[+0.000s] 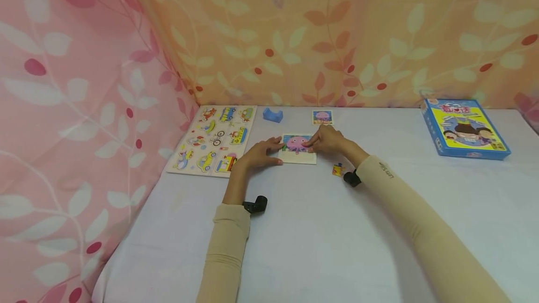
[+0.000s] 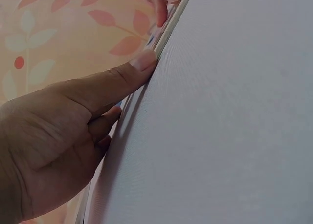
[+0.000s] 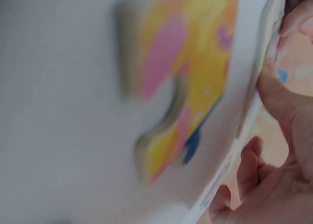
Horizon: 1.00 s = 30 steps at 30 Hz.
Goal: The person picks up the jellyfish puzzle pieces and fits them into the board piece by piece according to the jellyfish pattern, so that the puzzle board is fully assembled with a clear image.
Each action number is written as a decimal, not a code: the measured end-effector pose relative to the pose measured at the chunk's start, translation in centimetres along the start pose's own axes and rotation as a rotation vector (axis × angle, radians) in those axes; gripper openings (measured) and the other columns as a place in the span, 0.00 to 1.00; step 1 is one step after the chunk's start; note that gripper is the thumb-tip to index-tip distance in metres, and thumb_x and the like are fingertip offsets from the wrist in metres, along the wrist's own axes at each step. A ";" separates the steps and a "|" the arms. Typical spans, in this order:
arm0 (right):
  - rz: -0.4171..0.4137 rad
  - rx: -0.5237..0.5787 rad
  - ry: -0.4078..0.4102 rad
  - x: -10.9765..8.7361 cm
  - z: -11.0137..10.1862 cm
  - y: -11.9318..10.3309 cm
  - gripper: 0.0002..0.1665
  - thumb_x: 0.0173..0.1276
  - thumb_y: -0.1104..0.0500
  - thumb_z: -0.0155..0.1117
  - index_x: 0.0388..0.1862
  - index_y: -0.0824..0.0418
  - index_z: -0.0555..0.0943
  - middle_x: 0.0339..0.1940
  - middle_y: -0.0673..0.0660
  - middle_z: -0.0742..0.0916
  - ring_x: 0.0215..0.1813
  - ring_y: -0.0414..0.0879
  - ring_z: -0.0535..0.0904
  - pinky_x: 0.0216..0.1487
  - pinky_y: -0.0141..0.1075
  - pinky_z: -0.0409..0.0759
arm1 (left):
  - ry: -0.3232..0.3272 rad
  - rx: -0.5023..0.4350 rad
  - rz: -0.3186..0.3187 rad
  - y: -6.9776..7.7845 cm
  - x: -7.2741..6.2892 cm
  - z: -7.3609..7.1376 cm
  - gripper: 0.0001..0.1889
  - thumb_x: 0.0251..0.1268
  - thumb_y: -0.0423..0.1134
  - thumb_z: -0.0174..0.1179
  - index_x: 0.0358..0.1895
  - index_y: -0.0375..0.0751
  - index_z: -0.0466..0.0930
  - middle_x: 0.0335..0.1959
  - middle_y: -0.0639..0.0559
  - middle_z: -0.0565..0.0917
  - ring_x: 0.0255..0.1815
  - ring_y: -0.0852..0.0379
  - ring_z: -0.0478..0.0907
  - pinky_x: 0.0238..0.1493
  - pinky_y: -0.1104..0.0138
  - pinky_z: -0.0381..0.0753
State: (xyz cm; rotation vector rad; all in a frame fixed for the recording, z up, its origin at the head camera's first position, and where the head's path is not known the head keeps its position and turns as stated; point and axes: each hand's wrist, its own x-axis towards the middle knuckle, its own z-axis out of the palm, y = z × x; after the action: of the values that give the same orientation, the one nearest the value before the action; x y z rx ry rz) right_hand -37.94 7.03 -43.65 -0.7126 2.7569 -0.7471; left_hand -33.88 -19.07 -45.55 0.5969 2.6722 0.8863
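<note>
A small jigsaw board (image 1: 298,159) lies on the table between my hands, its upper part filled with a pink octopus picture (image 1: 297,143) and its near strip bare wood. My left hand (image 1: 262,153) holds the board's left side, thumb at the near corner; in the left wrist view that thumb touches the edge. At the right end of the picture, my right hand (image 1: 326,140) pinches a puzzle piece with thumb and finger, mostly hidden under them. Loose yellow-and-pink puzzle pieces (image 3: 208,53) lie on the cloth below the right hand.
A wooden board of vehicle pictures (image 1: 201,140) lies at the left. Behind the jigsaw are a blue plastic holder (image 1: 273,115) and a small octopus picture card (image 1: 322,117). A blue-and-yellow box (image 1: 465,127) sits at the right. Patterned cloth walls (image 1: 269,36) bound the table's back and left.
</note>
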 end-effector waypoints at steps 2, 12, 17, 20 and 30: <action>-0.003 -0.042 0.032 -0.4 -0.1 -0.1 0.17 0.51 0.50 0.72 0.42 0.48 0.85 0.38 0.58 0.86 0.33 0.48 0.66 0.30 0.40 0.64 | 0.000 -0.006 0.000 0.1 0.0 0.0 0.34 0.52 0.50 0.66 0.65 0.55 0.66 0.72 0.63 0.56 0.75 0.60 0.44 0.74 0.59 0.44; 0.017 -0.043 0.105 -5.5 -2.5 0.7 0.20 0.58 0.55 0.66 0.48 0.61 0.82 0.41 0.65 0.77 0.43 0.55 0.66 0.36 0.39 0.61 | 0.006 -0.036 -0.012 0.2 -0.3 0.0 0.34 0.51 0.49 0.66 0.64 0.53 0.68 0.72 0.62 0.56 0.75 0.58 0.44 0.74 0.57 0.43; 0.002 -0.096 0.107 -8.0 -3.3 1.4 0.20 0.55 0.52 0.68 0.45 0.61 0.84 0.39 0.64 0.78 0.42 0.54 0.68 0.36 0.39 0.64 | 0.014 -0.033 -0.018 0.3 -0.3 -0.1 0.33 0.51 0.50 0.66 0.64 0.55 0.68 0.72 0.64 0.56 0.75 0.59 0.44 0.74 0.57 0.43; 0.030 -0.115 0.100 -9.3 -3.2 1.6 0.22 0.52 0.48 0.70 0.41 0.62 0.85 0.39 0.63 0.79 0.43 0.55 0.70 0.37 0.43 0.68 | 0.020 -0.029 -0.002 0.3 -0.2 -0.3 0.33 0.52 0.49 0.66 0.64 0.53 0.68 0.72 0.63 0.56 0.75 0.58 0.45 0.74 0.57 0.43; 0.085 -0.238 0.015 -11.7 -1.1 1.6 0.29 0.44 0.39 0.71 0.35 0.60 0.79 0.36 0.57 0.79 0.44 0.55 0.71 0.37 0.48 0.70 | 0.008 -0.067 0.016 0.1 -0.8 0.0 0.32 0.53 0.43 0.66 0.63 0.46 0.69 0.71 0.60 0.60 0.74 0.58 0.48 0.74 0.59 0.47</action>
State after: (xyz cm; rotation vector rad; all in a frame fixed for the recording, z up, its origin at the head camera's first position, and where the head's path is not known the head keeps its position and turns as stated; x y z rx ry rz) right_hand -28.76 14.51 -42.84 -0.6278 2.8995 -0.4138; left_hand -33.19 -19.36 -45.35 0.6008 2.6365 0.9801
